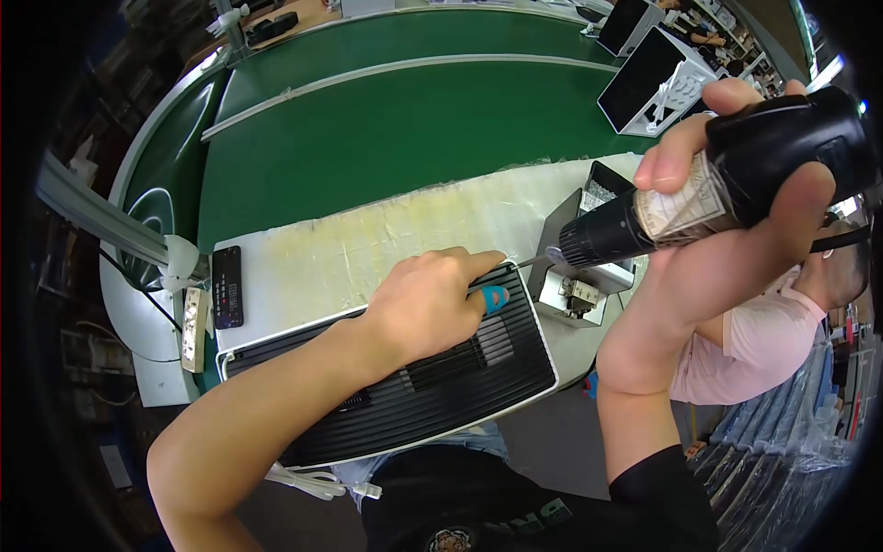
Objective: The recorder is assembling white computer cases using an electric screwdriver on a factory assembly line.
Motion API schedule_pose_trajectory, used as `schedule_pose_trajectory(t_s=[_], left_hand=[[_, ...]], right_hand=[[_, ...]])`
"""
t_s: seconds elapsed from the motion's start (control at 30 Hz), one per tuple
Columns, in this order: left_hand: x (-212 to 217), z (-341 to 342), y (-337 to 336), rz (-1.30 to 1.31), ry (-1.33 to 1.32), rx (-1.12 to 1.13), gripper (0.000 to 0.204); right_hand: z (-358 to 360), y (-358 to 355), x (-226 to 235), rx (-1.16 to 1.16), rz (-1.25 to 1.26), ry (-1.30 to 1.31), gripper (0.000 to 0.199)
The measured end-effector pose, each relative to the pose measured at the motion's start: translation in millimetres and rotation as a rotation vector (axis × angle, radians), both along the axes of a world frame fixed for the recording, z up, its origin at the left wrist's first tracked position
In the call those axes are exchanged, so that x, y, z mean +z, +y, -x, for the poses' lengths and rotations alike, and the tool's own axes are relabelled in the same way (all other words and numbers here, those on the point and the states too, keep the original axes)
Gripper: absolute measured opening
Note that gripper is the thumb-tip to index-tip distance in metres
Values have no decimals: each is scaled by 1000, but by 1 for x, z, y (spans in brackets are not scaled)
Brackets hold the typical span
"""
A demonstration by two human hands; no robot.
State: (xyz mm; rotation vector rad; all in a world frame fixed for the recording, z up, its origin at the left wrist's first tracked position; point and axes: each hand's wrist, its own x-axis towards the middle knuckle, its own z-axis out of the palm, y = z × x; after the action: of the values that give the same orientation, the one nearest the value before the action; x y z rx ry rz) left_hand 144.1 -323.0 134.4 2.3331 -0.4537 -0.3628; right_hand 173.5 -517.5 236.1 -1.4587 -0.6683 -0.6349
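Observation:
My right hand [699,184] is wrapped round a black electric screwdriver [602,230], held tilted with its thin bit pointing down and left. The bit reaches the far right corner of a black ribbed panel with a white rim [441,405]. On that panel rests my left hand [428,299], its index finger stretched out to the corner beside the bit and a blue cover [495,298] on another finger. A gap shows between these two fingers; the rest are curled and partly hidden. Just right of the panel stands a grey metal box with a small mechanism in front [575,299].
A pale, film-covered board [368,235] lies on the green work surface [395,129]. At the left are a black remote control [227,285] and a power strip [193,329]. White-framed dark units [644,87] stand far right. Another person in pink [763,340] is at the right.

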Motion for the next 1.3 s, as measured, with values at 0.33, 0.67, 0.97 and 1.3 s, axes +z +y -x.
schedule_pose_trajectory(t_s=[0.33,0.67,0.97,1.3], left_hand=[[1,1,-1,4,-27,27,40],[-5,4,0,-32,-95,-27,44],[-1,5,-2,-47,-160,-25,42],[31,26,65,-31,91,-75,43]], right_hand=[[-15,33,-23,-16,-4,-130,81],[-15,34,-22,24,10,-168,71],[11,-73,-77,-376,99,-146,54],[36,-77,-144,-355,5,-48,56]])
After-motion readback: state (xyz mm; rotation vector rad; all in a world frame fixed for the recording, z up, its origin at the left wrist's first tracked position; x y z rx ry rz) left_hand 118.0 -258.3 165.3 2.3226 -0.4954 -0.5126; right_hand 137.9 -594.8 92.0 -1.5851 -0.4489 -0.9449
